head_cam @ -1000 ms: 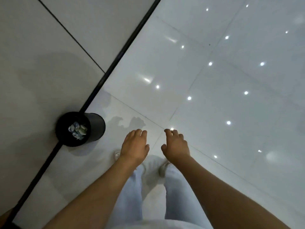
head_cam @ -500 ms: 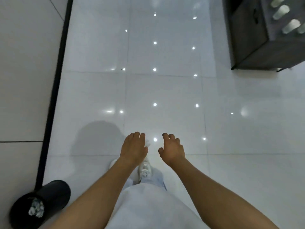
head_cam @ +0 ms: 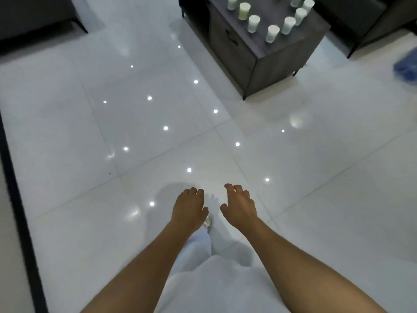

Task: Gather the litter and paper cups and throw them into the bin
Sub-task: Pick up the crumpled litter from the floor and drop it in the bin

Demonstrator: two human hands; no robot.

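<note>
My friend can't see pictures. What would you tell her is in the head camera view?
A person's empty left hand and right hand reach forward over a shiny white tiled floor. Ahead stands a dark wooden cabinet with paper cups upright on its top. No bin is in view.

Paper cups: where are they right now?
Head view, top right: the paper cups stand upright on the dark cabinet, ahead and to the right of both empty hands.
</note>
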